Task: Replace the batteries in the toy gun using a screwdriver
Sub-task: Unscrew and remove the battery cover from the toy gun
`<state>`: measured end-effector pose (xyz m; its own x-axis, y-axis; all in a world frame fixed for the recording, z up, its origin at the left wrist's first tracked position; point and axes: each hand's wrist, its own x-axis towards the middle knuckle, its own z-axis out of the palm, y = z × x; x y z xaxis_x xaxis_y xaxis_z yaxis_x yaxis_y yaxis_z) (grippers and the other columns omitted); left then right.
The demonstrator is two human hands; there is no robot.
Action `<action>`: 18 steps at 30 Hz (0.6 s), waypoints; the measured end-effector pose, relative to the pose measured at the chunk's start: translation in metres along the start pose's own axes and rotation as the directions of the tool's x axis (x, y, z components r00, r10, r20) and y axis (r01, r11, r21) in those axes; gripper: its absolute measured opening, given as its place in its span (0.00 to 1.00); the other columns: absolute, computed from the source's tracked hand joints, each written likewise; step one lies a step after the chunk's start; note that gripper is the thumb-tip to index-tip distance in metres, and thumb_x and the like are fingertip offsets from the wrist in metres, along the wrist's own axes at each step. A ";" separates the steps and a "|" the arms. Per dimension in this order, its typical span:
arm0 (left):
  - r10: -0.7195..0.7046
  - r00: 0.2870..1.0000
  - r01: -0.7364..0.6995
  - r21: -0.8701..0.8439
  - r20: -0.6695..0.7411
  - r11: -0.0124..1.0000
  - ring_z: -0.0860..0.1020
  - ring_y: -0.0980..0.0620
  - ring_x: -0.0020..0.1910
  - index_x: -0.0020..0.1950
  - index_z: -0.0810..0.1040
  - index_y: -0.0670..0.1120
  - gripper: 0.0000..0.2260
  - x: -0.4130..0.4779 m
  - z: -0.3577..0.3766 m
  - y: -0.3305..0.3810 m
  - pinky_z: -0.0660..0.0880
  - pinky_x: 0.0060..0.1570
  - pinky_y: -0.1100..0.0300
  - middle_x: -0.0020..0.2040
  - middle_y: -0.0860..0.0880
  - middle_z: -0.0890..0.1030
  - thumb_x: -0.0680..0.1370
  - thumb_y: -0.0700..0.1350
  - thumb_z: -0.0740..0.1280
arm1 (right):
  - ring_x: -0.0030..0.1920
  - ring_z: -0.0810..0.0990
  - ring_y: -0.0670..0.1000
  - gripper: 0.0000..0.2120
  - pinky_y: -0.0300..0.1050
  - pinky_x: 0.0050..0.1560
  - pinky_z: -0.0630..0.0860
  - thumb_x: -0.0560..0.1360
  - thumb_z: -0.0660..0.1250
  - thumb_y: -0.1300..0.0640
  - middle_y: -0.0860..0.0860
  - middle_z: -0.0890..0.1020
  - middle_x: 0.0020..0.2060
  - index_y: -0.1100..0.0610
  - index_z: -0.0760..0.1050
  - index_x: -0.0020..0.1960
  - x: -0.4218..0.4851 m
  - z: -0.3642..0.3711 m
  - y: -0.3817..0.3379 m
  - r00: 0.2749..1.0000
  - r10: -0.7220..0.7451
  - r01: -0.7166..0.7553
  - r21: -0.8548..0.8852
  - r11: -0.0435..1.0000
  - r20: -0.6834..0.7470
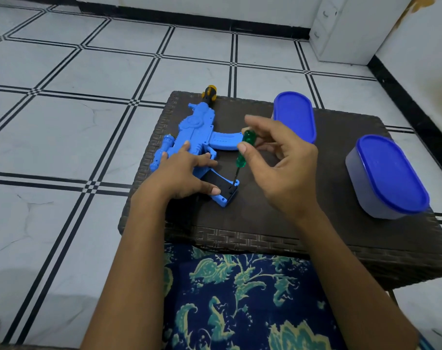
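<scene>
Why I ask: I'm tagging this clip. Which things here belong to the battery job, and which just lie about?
In the job: toy gun, screwdriver, left hand, right hand.
Lying about: far blue-lidded container, near blue-lidded container.

The blue toy gun (189,137) lies flat on the bench's left side, the green-handled screwdriver (242,154) standing tip-down on its black grip.

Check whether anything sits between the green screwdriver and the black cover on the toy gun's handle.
Nothing visible does. The right hand holds the green screwdriver, its tip on the black cover of the toy gun; the left hand presses the gun, thumb clear of the tip.
</scene>
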<state>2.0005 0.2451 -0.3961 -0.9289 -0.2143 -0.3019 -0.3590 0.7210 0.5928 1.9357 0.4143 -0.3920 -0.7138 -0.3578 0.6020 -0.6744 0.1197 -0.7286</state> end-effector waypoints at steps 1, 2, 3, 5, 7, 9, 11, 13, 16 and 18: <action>0.002 1.000 -0.002 0.002 0.002 1.000 0.42 0.52 0.77 0.70 0.70 0.57 0.30 0.000 0.000 0.000 0.39 0.74 0.44 0.78 0.52 0.56 0.70 0.51 0.75 | 0.50 0.83 0.48 0.17 0.41 0.51 0.80 0.74 0.71 0.67 0.53 0.84 0.49 0.62 0.78 0.62 0.000 -0.001 -0.001 0.999 0.041 -0.042 0.039 0.998 0.017; 0.006 1.000 -0.006 0.004 0.003 1.000 0.42 0.53 0.77 0.70 0.70 0.57 0.31 0.001 0.000 -0.001 0.39 0.74 0.44 0.78 0.53 0.56 0.69 0.51 0.75 | 0.51 0.84 0.48 0.16 0.41 0.51 0.80 0.74 0.69 0.67 0.53 0.84 0.49 0.62 0.77 0.62 -0.001 -0.001 -0.001 0.998 0.064 -0.065 0.056 0.996 0.026; 0.006 1.000 -0.006 0.009 0.005 1.000 0.42 0.53 0.77 0.70 0.70 0.58 0.31 0.001 0.000 -0.001 0.39 0.74 0.43 0.78 0.53 0.57 0.69 0.52 0.75 | 0.51 0.83 0.48 0.14 0.42 0.50 0.81 0.75 0.69 0.66 0.52 0.84 0.49 0.61 0.78 0.61 -0.001 -0.001 -0.002 0.998 0.064 -0.066 0.049 0.997 0.026; -0.001 1.000 0.001 0.015 0.007 1.000 0.41 0.53 0.77 0.70 0.70 0.58 0.31 0.001 0.000 -0.002 0.40 0.74 0.44 0.78 0.52 0.56 0.69 0.52 0.75 | 0.49 0.82 0.50 0.11 0.47 0.46 0.81 0.75 0.72 0.60 0.50 0.84 0.47 0.59 0.81 0.57 -0.001 0.001 -0.003 0.999 0.028 -0.028 0.005 1.000 0.024; 0.003 1.000 -0.003 0.019 0.003 1.000 0.42 0.53 0.77 0.71 0.70 0.58 0.31 0.001 0.000 -0.001 0.41 0.75 0.44 0.78 0.51 0.55 0.69 0.52 0.75 | 0.46 0.80 0.52 0.13 0.45 0.41 0.80 0.73 0.75 0.56 0.52 0.81 0.44 0.57 0.82 0.56 0.000 0.002 -0.003 1.000 -0.016 0.016 -0.037 0.999 0.003; -0.002 1.000 0.002 0.017 0.001 1.000 0.42 0.52 0.77 0.71 0.70 0.58 0.31 0.001 0.000 -0.001 0.42 0.75 0.43 0.78 0.51 0.55 0.69 0.51 0.75 | 0.41 0.78 0.53 0.12 0.37 0.38 0.76 0.71 0.77 0.57 0.54 0.79 0.41 0.58 0.83 0.54 0.001 0.002 0.001 0.998 -0.044 0.041 -0.066 0.997 -0.048; -0.003 1.000 0.003 0.021 0.000 1.000 0.42 0.52 0.78 0.70 0.70 0.58 0.31 0.001 0.000 -0.001 0.41 0.75 0.44 0.78 0.51 0.55 0.69 0.52 0.75 | 0.40 0.78 0.51 0.12 0.33 0.40 0.74 0.71 0.77 0.60 0.55 0.81 0.41 0.60 0.83 0.54 0.001 0.002 0.003 0.996 -0.067 0.062 -0.077 0.995 -0.061; 0.006 1.000 -0.006 0.024 0.001 1.000 0.42 0.54 0.78 0.70 0.70 0.58 0.31 0.004 0.002 -0.004 0.39 0.74 0.43 0.78 0.53 0.57 0.69 0.53 0.76 | 0.43 0.80 0.48 0.14 0.34 0.45 0.77 0.73 0.74 0.64 0.54 0.82 0.44 0.62 0.80 0.58 0.001 0.000 0.003 0.998 -0.049 0.048 -0.037 0.998 -0.032; 0.016 1.000 -0.016 0.017 0.007 1.000 0.43 0.55 0.77 0.69 0.71 0.59 0.31 0.007 0.003 -0.009 0.38 0.74 0.43 0.77 0.55 0.60 0.67 0.54 0.76 | 0.51 0.83 0.47 0.14 0.41 0.49 0.80 0.75 0.68 0.68 0.53 0.84 0.48 0.62 0.78 0.60 0.000 0.000 0.000 0.999 0.034 -0.034 0.050 0.998 0.016; 0.013 1.000 -0.013 0.024 0.005 1.000 0.42 0.54 0.78 0.70 0.71 0.59 0.31 0.006 0.002 -0.008 0.38 0.74 0.43 0.77 0.54 0.58 0.68 0.53 0.76 | 0.50 0.83 0.50 0.09 0.47 0.47 0.81 0.76 0.69 0.65 0.51 0.84 0.47 0.62 0.80 0.56 -0.002 0.002 -0.001 0.999 0.021 -0.022 0.024 0.999 0.029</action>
<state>1.9980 0.2398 -0.4039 -0.9330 -0.2021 -0.2977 -0.3447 0.7391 0.5787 1.9382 0.4127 -0.3927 -0.7221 -0.3821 0.5767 -0.6539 0.1048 -0.7493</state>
